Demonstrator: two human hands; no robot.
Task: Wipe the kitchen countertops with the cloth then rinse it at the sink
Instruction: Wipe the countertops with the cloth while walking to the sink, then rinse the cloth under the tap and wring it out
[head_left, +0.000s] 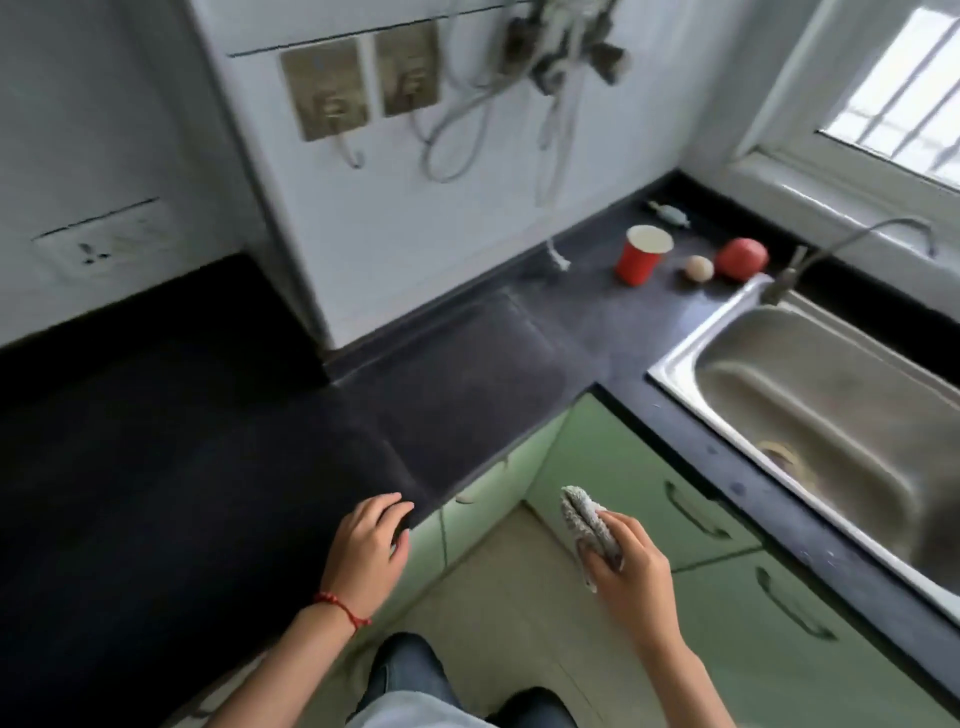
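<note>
A folded grey cloth (588, 521) is gripped in my right hand (631, 566), held in the air over the floor in front of the green cabinets, away from any surface. My left hand (370, 545) rests with fingers spread on the front edge of the dark L-shaped countertop (218, 467). A steel sink (831, 415) is set into the counter at the right, with a curved tap (852, 244) behind it.
A red cup (641, 254), an egg (698, 268), a red fruit (742, 258) and a small grey item (670, 213) stand on the counter's far corner by the sink. Cables hang on the white wall (467, 104). Green cabinet doors (649, 499) sit below the counter.
</note>
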